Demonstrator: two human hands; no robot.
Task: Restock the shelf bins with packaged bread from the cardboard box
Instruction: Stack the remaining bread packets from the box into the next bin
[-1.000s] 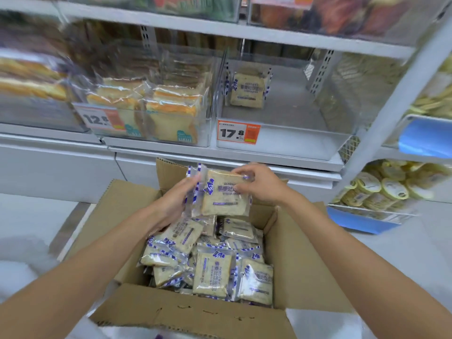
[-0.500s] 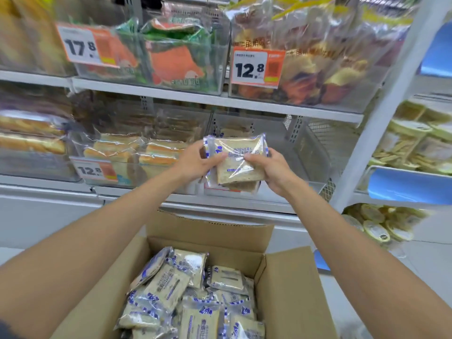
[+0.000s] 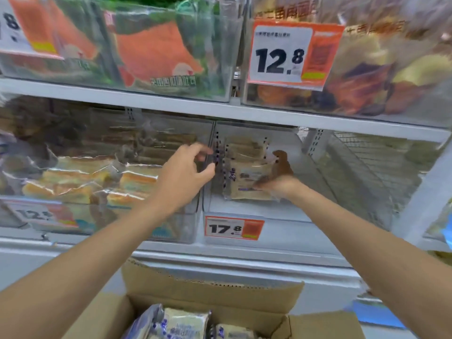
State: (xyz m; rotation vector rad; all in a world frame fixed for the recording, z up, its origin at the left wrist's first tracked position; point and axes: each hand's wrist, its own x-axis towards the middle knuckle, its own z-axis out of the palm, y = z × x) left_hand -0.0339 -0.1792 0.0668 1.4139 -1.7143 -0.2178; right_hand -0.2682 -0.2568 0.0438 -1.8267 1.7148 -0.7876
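Right hand is down inside the clear bin with the 17.8 tag on its front, so you only see it through the plastic. It's gripping the right edge of a bread pack, thumb on the front and fingers up behind, though it's all a bit blurry. The pack stands upright near the front of the bin, with a rear pack behind it.

Left hand is out in front of the wall between this bin and the next bin of sliced loaves. Its fingers are loosely curled, thumb apart from them, nothing in it. The thumb tip is right by the pack's left edge, but I can't tell if it's touching.

Box sits open below the shelf, with spare packs poking up at the bottom edge.
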